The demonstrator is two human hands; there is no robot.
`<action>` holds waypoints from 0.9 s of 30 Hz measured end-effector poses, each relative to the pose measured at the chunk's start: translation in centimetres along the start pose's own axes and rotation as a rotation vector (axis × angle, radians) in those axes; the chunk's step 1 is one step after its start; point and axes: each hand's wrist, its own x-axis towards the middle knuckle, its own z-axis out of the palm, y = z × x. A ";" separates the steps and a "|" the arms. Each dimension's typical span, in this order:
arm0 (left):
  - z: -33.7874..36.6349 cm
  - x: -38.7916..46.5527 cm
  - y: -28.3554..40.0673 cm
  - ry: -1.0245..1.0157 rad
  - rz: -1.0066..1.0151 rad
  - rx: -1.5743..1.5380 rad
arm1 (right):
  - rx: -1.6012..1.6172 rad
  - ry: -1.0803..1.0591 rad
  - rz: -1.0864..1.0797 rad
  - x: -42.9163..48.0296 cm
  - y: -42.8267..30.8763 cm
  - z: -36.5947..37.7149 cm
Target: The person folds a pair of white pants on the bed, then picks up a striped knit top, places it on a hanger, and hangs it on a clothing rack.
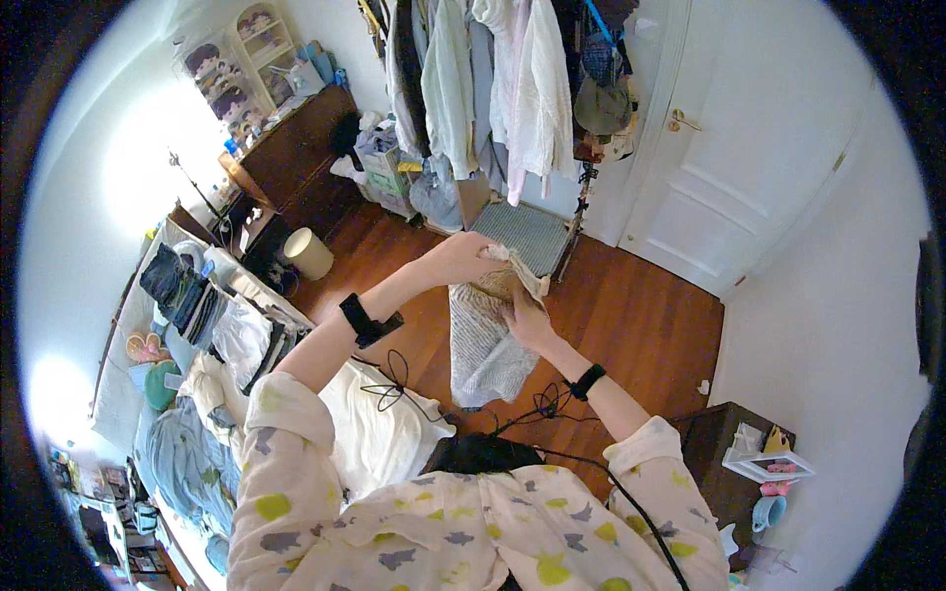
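Observation:
A grey-and-white ribbed knit garment (488, 354) hangs from my hands above the wooden floor, its lower end loose. My left hand (473, 258) pinches its upper edge, where a cream-coloured band shows. On the right side of that edge, my right hand (528, 319) grips the cloth, with some fingers hidden inside or behind the fabric. Between the two hands a tan inner side (497, 284) of the garment shows. Black straps with cables circle both my wrists.
Ahead stands a clothes rack with hanging shirts (451, 89) over a ribbed grey shelf (521, 233). Folded clothes (185, 295) lie on the bed at left, near a cream waste bin (308, 253). A white door (746, 148) and a dark cabinet (698, 443) are on the right.

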 end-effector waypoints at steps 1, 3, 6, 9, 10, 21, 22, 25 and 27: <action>-0.2 -0.8 0.3 0.031 0.067 0.002 | -0.119 -0.031 0.050 0.3 1.0 0.2; -0.8 -2.1 1.1 0.005 0.070 0.025 | -0.306 0.033 -0.119 -0.1 2.3 0.0; -1.5 -3.7 2.2 -0.187 0.017 0.106 | -0.370 0.162 -0.400 -1.3 2.2 -2.1; -1.6 -4.7 3.3 -0.218 -0.185 -0.057 | -0.153 0.375 -0.517 -3.8 0.2 -3.0; -1.5 -4.9 3.6 -0.178 -0.153 -0.165 | -0.105 0.266 -0.440 -4.4 -0.1 -3.0; 1.0 -4.2 5.0 -0.382 -0.118 -0.639 | 0.249 -0.272 0.128 -3.9 4.2 2.5; 1.0 -4.1 5.6 -0.392 -0.117 -0.600 | 0.253 -0.318 0.143 -4.4 4.8 2.5; 0.8 -4.3 7.4 -0.403 -0.030 -0.510 | 0.816 -0.272 0.186 -5.7 5.7 4.5; 0.6 -4.4 8.0 -0.430 -0.091 -0.561 | 0.969 -0.226 0.177 -6.2 6.0 5.6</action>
